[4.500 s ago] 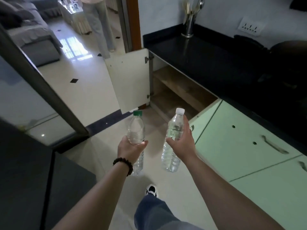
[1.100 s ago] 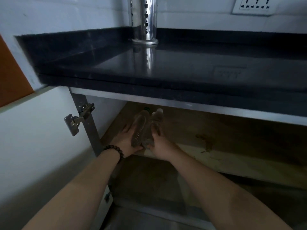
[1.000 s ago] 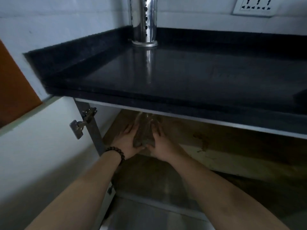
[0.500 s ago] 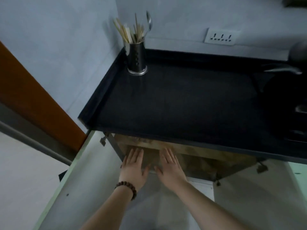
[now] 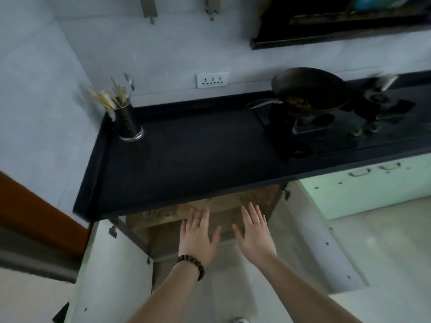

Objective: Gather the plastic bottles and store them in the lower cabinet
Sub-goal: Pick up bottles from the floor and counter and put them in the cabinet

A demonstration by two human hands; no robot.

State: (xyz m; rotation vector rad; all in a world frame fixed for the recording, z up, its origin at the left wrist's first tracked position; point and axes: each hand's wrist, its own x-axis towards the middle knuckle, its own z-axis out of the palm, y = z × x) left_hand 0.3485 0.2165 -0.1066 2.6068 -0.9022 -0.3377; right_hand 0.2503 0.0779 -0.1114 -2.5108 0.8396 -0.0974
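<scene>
The lower cabinet [image 5: 251,201] stands open under the black counter, its wooden shelf partly showing. Both of its doors are swung out, the left door [image 5: 112,271] and the right door [image 5: 321,248]. My left hand [image 5: 198,236], with a bead bracelet on the wrist, hovers in front of the opening, fingers spread and empty. My right hand [image 5: 255,234] is beside it, also flat and empty. No plastic bottle is visible; the counter edge hides the deeper part of the shelf.
On the black counter [image 5: 198,159] a metal utensil holder [image 5: 127,123] stands at the back left and a dark pan [image 5: 312,89] sits on a gas stove at the right. Pale green closed cabinet doors [image 5: 363,190] continue to the right. A wooden door frame [image 5: 35,217] is at the left.
I carried two bottles to the cabinet and laid them on the shelf. My hands then let go and drew back out, and my view rose above the counter.
</scene>
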